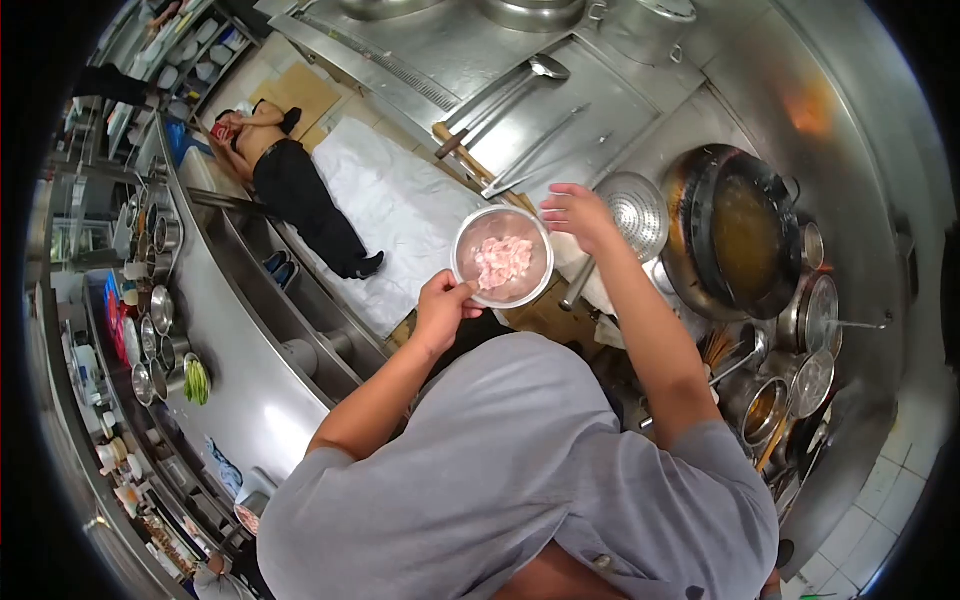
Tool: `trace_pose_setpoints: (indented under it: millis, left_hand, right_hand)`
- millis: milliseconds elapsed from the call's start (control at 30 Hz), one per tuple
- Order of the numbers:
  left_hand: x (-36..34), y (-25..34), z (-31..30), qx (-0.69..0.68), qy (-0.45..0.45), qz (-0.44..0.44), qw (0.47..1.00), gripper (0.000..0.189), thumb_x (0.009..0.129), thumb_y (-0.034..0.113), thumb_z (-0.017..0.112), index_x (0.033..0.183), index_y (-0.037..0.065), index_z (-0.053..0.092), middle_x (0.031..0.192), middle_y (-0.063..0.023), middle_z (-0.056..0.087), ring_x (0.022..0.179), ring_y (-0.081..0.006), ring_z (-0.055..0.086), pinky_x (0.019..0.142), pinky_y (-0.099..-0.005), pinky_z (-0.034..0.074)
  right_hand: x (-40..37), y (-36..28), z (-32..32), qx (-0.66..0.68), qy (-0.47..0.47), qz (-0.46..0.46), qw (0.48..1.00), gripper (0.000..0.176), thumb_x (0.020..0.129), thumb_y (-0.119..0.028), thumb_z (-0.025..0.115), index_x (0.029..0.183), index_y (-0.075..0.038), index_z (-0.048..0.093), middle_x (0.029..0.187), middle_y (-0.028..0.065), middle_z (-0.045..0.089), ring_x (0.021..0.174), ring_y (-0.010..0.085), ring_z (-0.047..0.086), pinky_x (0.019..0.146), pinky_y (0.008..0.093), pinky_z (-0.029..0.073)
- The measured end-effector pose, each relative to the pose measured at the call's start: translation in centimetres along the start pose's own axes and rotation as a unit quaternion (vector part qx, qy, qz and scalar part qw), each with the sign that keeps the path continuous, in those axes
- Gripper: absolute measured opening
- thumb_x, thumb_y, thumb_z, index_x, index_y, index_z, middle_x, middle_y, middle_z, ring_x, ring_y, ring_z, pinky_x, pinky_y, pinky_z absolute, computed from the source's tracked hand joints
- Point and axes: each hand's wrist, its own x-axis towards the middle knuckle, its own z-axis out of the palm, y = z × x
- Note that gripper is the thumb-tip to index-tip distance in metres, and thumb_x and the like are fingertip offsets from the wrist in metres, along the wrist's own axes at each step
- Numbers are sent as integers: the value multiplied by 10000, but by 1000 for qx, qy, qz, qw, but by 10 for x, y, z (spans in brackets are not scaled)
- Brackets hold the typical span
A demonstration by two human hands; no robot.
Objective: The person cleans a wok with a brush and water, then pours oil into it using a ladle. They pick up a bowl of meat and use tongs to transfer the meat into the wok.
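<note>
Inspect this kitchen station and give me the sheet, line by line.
Surface: stainless steel stove top, with utensils lying on it.
Job's things: round steel bowl of pale pink raw meat pieces, held up in front of the body.
Clutter: long-handled steel ladles; round perforated steel skimmer; dark wok of brownish liquid; small steel condiment pots.
Fingers: left hand shut on the bowl's rim; right hand open by the far rim, contact unclear.
Cables: nothing seen.
Surroundings: person in black trousers lying on a white sheet; long steel counter at left.
</note>
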Motion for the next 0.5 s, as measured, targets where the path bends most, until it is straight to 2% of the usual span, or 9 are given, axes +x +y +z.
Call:
trace_pose_setpoints:
  millis: [67, 100, 133, 167, 200, 267, 400, 467, 500]
  left_hand:
    - [11, 9, -25, -7, 12, -18, 1000, 179, 969, 56, 689, 852, 71, 555, 822, -66, 671, 668, -160, 692, 569, -279, 594]
    - [-7, 1, -44, -22, -2, -4, 1000, 121, 972, 50, 654, 895, 68, 562, 840, -68, 673, 700, -166, 704, 597, -281, 596]
    - [1, 12, -46, -14, 10, -25, 1000, 65, 975, 44, 619, 938, 65, 569, 857, -70, 675, 731, -172, 715, 624, -284, 598]
    - [4, 19, -52, -14, 24, -29, 999, 65, 975, 44, 619, 938, 65, 569, 857, -70, 675, 731, -172, 715, 624, -284, 598]
    - [7, 26, -57, -11, 31, -35, 999, 66, 973, 43, 617, 937, 63, 566, 870, -74, 680, 744, -174, 719, 632, -285, 602]
    - [10, 36, -63, -7, 50, -44, 998, 67, 972, 41, 615, 936, 62, 563, 883, -78, 684, 756, -176, 723, 639, -287, 606]
    - [1, 37, -77, -41, 37, -26, 998, 32, 970, 38, 609, 971, 50, 580, 920, -79, 686, 771, -182, 725, 648, -288, 611]
    - [2, 44, -74, -45, 32, -23, 998, 29, 969, 32, 604, 989, 46, 588, 931, -77, 687, 779, -184, 727, 657, -291, 610]
    - [6, 44, -72, -40, 19, -23, 999, 29, 969, 32, 604, 989, 46, 588, 931, -77, 687, 779, -184, 727, 657, -291, 610]
  right_hand:
    - [55, 13, 43, -14, 45, 73, 996, 687, 908, -192, 739, 1496, -7, 437, 1300, 204, 656, 1092, 305, 690, 954, 405, 554]
    - [58, 23, 70, -35, 47, 52, 997, 687, 908, -192, 739, 1496, -7, 437, 1300, 204, 656, 1092, 305, 690, 954, 405, 554]
    - [96, 35, 81, -149, 192, 73, 967, 840, 858, -230, 800, 1537, 9, 365, 1367, 238, 609, 1185, 326, 648, 960, 441, 562]
    - [118, 42, 97, -267, 327, 79, 903, 999, 809, -268, 861, 1577, 25, 293, 1434, 271, 561, 1278, 348, 606, 966, 476, 570]
    - [122, 37, 113, -270, 314, 83, 907, 999, 809, -268, 861, 1577, 25, 293, 1434, 271, 561, 1278, 348, 606, 966, 476, 570]
    - [118, 21, 132, -308, 410, 103, 852, 1123, 798, -257, 828, 1609, 86, 131, 1548, 339, 409, 1432, 441, 460, 1191, 497, 392]
    - [124, 10, 123, -311, 422, 95, 846, 1108, 825, -181, 767, 1615, 103, 44, 1537, 380, 377, 1387, 480, 484, 1181, 476, 409]
    - [115, 12, 105, -182, 440, -47, 878, 1042, 845, -130, 696, 1619, 108, 42, 1499, 394, 401, 1381, 490, 481, 1165, 452, 425]
    - [116, 21, 91, -220, 460, -109, 853, 1010, 827, -88, 670, 1623, 103, 78, 1464, 390, 428, 1327, 462, 530, 1135, 451, 445]
